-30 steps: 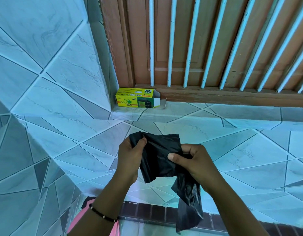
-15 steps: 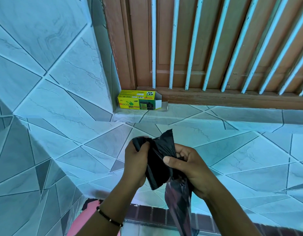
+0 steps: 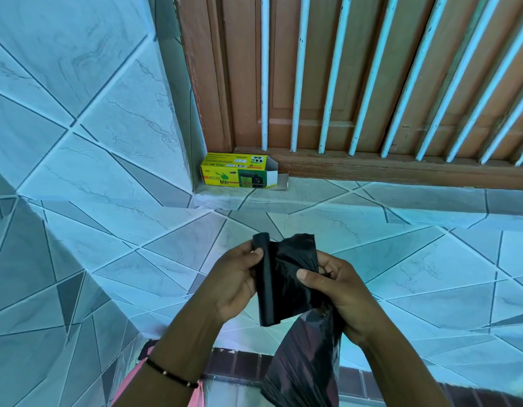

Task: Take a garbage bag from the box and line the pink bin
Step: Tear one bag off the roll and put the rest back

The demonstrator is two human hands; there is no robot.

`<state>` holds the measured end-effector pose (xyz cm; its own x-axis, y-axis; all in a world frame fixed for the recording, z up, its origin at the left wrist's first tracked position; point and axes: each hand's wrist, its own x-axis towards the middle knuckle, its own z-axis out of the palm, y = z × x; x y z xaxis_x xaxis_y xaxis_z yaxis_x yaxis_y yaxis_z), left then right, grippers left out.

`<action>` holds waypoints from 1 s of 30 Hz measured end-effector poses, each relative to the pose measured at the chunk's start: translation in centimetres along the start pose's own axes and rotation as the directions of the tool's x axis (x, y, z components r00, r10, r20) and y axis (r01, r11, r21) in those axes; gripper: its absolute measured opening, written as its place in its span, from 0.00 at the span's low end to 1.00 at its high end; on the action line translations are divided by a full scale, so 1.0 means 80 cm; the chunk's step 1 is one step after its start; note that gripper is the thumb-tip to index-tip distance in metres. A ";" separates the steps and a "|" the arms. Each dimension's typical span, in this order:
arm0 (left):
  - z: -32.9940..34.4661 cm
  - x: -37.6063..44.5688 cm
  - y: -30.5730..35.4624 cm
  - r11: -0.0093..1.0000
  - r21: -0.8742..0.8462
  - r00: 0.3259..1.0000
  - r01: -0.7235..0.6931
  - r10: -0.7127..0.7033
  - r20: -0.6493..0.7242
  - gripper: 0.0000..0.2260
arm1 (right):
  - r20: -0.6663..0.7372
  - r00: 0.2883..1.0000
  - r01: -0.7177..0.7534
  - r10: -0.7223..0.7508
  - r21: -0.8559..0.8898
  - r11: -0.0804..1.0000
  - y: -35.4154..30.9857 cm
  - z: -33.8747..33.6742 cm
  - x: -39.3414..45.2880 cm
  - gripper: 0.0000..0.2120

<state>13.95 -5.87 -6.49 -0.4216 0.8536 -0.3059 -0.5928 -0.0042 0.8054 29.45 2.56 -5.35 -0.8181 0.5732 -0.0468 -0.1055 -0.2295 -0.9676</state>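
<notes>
A black roll of garbage bags (image 3: 267, 283) stands upright in my left hand (image 3: 233, 282), whose fingers curl round it. One bag (image 3: 301, 356) is unrolled from it and hangs down to the bottom edge. My right hand (image 3: 333, 292) grips the loose bag film just right of the roll, thumb on top. The yellow and green bag box (image 3: 235, 175) lies open on the tiled ledge at the back, against the wooden frame. A pink edge, the bin (image 3: 128, 386), shows at the bottom left under my left forearm.
Pale tiled surfaces slope up on the left and run across the ledge (image 3: 372, 236). A brown wooden door frame with white bars (image 3: 354, 83) fills the top right. A dark brick strip (image 3: 236, 365) runs along the bottom.
The crumpled black bundle now shows as a tight upright roll in my left hand. My right hand has drawn more film off it, and the hanging bag is longer.
</notes>
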 end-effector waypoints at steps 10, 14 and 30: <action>0.021 0.002 -0.014 0.996 -0.086 0.999 -0.037 0.037 -0.004 0.11 | 0.193 0.980 -0.057 0.047 0.049 0.997 -0.006 0.009 -0.006 0.23; 0.026 0.003 -0.016 0.996 0.045 0.994 -0.077 0.080 -0.073 0.11 | 0.148 0.988 -0.012 0.043 -0.205 0.979 -0.004 0.010 -0.004 0.24; 0.031 0.007 0.001 0.992 -0.124 0.999 -0.032 0.035 0.017 0.14 | 0.177 0.979 0.201 -0.100 -0.767 0.609 0.014 0.021 0.009 0.35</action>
<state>15.37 -4.15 -5.34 -0.4304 0.8615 -0.2693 -0.6594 -0.0964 0.7456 27.81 1.37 -6.04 -0.8904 0.4450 0.0953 0.2049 0.5791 -0.7891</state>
